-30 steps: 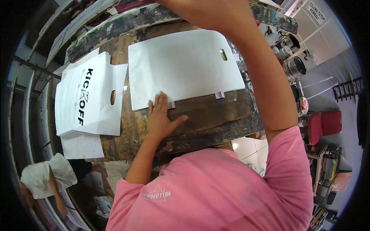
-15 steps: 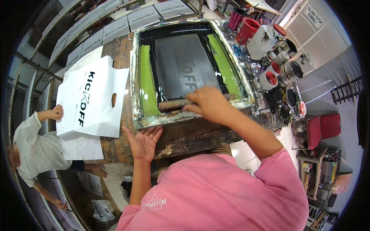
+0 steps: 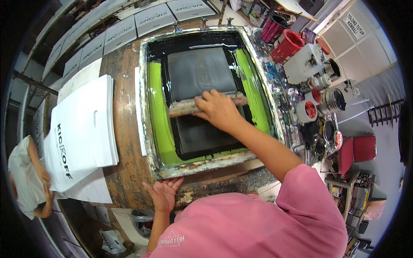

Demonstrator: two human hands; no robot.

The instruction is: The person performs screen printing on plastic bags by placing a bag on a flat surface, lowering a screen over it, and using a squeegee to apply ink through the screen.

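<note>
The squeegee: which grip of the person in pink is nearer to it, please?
Right. The right grip holds the squeegee; the left grip is apart from it, palm up at the near edge of the frame.

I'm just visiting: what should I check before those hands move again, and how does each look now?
1. Squeegee gripped by the right hand: ok.
2. Squeegee within the screen frame: ok.
3. Left hand, palm up at the near edge, supporting the frame: cannot tell.
4. White sheet at the frame's left edge lying flat underneath: cannot tell, mostly hidden.
5. Printed bags apart from the frame: ok.
6. Co-worker's hands away from the frame: ok.
</note>
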